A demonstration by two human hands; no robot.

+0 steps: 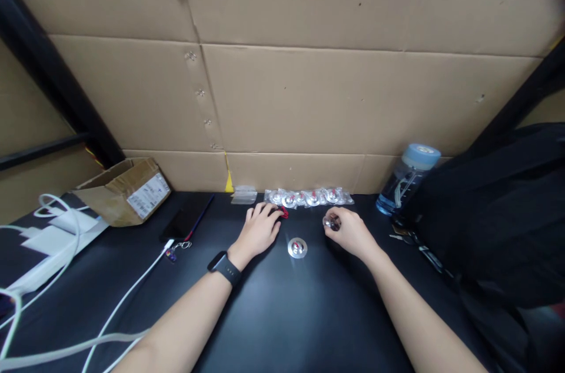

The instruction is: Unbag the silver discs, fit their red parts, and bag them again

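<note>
My left hand (259,229), with a dark watch on its wrist, lies palm down on the black table with fingers spread. Its index fingertip is at a small red cord-like piece (285,213); whether it presses on it I cannot tell. Between thumb and fingers, my right hand (351,233) grips a clear round plastic piece (331,222), partly hidden by the fingers. A silvery disc (297,247) with a red spot at its centre lies flat between my hands. Behind them stretches a row of several similar discs in clear bags (312,197).
Clear plastic pieces (244,195) lie by the cardboard wall (286,96). To the left are an open carton (121,190), a phone (188,217) and white cables (126,296). A blue-lidded bottle (406,179), keys (401,237) and a black bag (498,214) occupy the right side.
</note>
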